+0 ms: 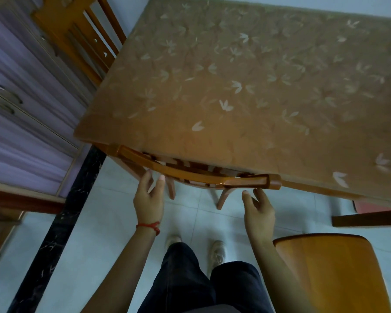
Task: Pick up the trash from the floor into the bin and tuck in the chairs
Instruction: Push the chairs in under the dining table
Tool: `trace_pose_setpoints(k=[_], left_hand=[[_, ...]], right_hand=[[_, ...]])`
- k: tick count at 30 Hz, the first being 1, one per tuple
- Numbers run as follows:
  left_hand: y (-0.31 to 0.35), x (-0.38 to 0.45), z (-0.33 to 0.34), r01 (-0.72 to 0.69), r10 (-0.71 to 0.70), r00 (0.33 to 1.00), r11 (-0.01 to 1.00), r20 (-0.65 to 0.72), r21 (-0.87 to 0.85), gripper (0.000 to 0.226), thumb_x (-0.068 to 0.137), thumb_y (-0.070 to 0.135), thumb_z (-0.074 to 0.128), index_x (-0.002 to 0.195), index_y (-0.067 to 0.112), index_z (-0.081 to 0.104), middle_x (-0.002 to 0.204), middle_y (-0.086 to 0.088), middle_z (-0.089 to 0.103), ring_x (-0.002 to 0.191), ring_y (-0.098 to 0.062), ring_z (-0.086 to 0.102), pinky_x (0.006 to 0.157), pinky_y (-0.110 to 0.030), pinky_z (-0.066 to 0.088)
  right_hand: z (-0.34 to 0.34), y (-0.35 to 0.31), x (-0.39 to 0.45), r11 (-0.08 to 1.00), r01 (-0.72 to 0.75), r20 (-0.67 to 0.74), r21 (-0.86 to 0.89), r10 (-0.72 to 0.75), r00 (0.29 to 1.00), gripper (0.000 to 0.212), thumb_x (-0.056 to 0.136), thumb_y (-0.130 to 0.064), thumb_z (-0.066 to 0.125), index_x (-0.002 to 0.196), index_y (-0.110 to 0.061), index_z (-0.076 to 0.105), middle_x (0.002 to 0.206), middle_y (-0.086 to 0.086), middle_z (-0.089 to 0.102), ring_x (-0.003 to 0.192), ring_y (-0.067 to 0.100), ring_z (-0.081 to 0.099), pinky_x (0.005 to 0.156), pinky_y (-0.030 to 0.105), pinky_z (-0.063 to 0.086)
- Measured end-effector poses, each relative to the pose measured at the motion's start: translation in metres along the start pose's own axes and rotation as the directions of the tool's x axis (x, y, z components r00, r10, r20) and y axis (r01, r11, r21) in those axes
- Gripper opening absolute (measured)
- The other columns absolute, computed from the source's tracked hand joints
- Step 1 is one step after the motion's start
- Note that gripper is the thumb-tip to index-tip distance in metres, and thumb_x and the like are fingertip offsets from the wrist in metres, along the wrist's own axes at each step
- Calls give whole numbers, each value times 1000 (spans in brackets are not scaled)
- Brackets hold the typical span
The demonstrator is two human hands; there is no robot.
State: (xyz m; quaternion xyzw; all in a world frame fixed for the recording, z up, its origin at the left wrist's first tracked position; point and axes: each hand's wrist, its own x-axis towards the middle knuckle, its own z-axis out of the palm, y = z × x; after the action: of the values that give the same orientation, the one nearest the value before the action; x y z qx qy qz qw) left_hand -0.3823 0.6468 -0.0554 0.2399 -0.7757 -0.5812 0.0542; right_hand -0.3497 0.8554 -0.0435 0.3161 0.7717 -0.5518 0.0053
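A wooden chair stands pushed in under the near edge of the table; only its curved top rail and back legs show. My left hand hovers just below the rail's left part, fingers relaxed, holding nothing. My right hand hangs just under the rail's right end, fingers loose, apart from the wood. A second wooden chair stands at my right, away from the table, its seat facing up. No trash or bin is in view.
A third chair stands at the table's left end beside a purple cabinet. A dark stone strip runs along the pale tiled floor. A dark wooden piece sticks out under the table at right. My legs and shoes are below.
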Motion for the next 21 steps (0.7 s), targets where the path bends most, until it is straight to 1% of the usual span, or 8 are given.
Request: trace_pose_setpoints(k=[2,4,6,9,11,13,16,21], left_hand=[[-7,-16,0,-95,89,995,988,51,121,45,89,26,58,130,8,49,134,-9,50,121,-21,45,96,-27,36],[-12,-29,-3,-238,196,966,930,170,280,55,87,39,55,130,5,47,133,-12,48,122,-22,43,99,-30,34],[-20,-39,-7,-390,273,911,810,308,438,66,84,49,44,130,2,46,133,-17,48,124,-28,42,101,-38,36],[-31,-52,-16,-560,310,823,586,476,586,69,85,52,37,128,-2,48,131,-22,50,122,-37,44,101,-46,33],[-35,-61,-22,-622,307,778,492,548,609,73,90,57,26,125,-2,51,128,-22,52,119,-37,48,99,-48,35],[-40,-70,-29,-677,310,733,417,606,606,76,93,57,15,121,-3,53,125,-23,54,116,-38,51,96,-50,37],[-46,-84,-43,-733,300,678,347,671,585,77,93,57,12,121,-2,54,123,-23,56,114,-39,52,96,-50,33],[-55,-114,-76,-807,276,589,244,759,538,77,93,56,10,122,-1,54,122,-20,58,113,-37,54,96,-49,31]], right_hand=[[-9,8,-4,996,54,56,-74,-50,997,53,92,-32,52,138,-10,37,139,8,45,124,22,44,96,32,35],[-19,16,-7,965,153,113,-211,-132,985,56,92,-32,52,139,-9,34,142,9,41,129,23,38,102,36,33],[-28,26,-11,890,257,172,-375,-206,963,59,91,-35,51,140,-7,31,145,9,35,133,23,30,106,36,28],[-40,41,-23,769,356,230,-531,-274,934,65,90,-41,48,141,-4,29,148,13,30,137,25,23,110,38,22],[-47,51,-35,719,373,225,-586,-299,928,66,90,-41,48,140,-3,28,148,14,29,137,27,21,112,40,20],[-54,62,-50,682,373,196,-629,-325,925,65,91,-40,49,140,-4,29,148,15,30,137,28,22,112,41,21],[-60,79,-79,648,344,148,-679,-337,930,64,91,-41,48,140,-4,29,147,16,30,136,29,24,110,42,22],[-68,105,-147,638,257,83,-726,-290,954,65,92,-45,43,143,-9,23,151,12,22,139,25,15,111,37,12]])
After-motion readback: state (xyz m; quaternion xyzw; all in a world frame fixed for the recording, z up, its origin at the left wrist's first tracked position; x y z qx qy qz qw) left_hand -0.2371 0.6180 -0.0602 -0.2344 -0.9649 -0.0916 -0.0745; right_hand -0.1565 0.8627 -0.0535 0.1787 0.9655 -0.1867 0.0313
